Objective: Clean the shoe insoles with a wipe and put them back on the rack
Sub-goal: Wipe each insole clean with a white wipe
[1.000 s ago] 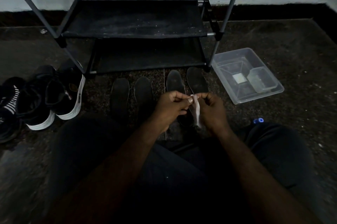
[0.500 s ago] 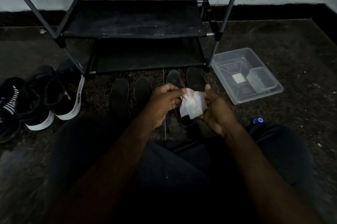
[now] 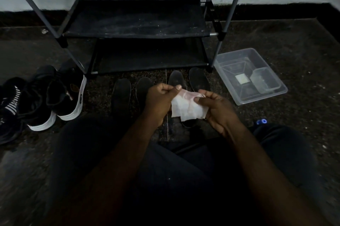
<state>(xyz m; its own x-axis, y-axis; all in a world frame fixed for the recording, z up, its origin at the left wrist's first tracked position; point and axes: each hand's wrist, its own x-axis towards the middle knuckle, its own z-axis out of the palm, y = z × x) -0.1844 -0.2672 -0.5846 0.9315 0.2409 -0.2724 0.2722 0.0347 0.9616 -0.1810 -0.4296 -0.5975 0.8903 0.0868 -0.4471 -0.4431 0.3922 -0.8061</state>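
Thin white wipe (image 3: 187,110) now spread into a sheet; a second ago it was a twisted strip. The left hand (image 3: 161,100) pinches its upper corner between thumb and curled fingers; the right hand (image 3: 219,108) pinches the opposite edge. Unfolding looks nearly done, wiping not begun. Four dark flat insoles (image 3: 121,93) lie on the floor just beyond the hands, two partly hidden. Their dirt is hard to judge in the dim light. The black metal-framed rack (image 3: 136,21) stands farther beyond.
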